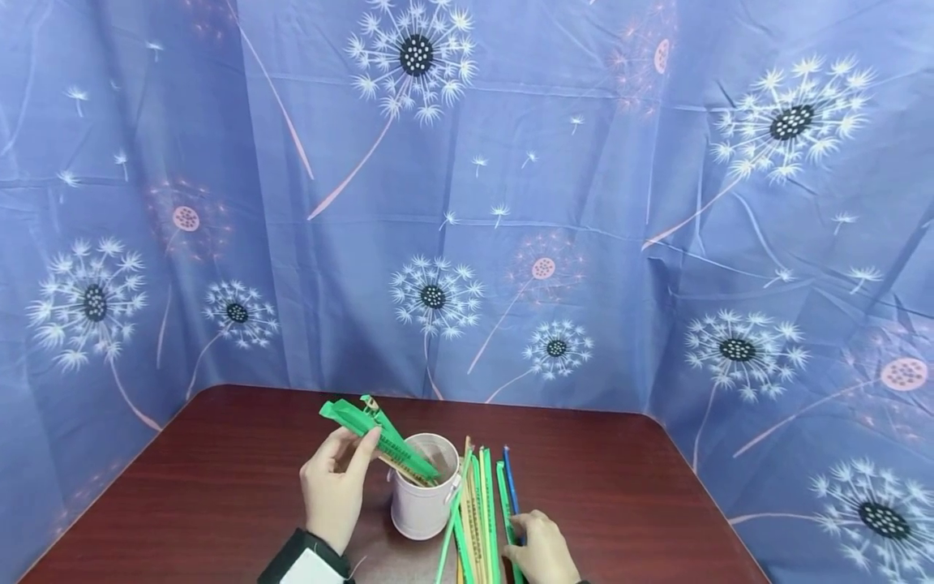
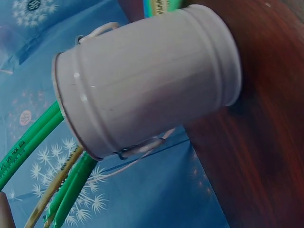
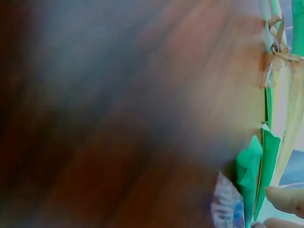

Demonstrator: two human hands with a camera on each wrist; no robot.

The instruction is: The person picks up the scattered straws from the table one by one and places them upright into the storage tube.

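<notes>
My left hand [image 1: 334, 495] pinches several green-wrapped sticks [image 1: 390, 442] between thumb and fingers, their lower ends inside the mouth of a pale pink bucket [image 1: 419, 511]. The left wrist view shows the bucket [image 2: 142, 76] from the side, with green sticks [image 2: 33, 133] and a tan one [image 2: 52, 187] at its rim. My right hand [image 1: 541, 551] has its thumb and fingers curled round the near part of a green-wrapped stick [image 1: 504, 495] and a blue stick [image 1: 511, 478]. In the right wrist view fingertips [image 3: 285, 199] are beside a green wrapper [image 3: 268, 166].
Several green and tan sticks [image 1: 477, 503] lie side by side just right of the bucket, one green stick [image 1: 452, 519] slanting across at their left. Under them is a dark red-brown table [image 1: 620, 487]. A blue dandelion-patterned cloth [image 1: 350, 284] hangs behind and at both sides.
</notes>
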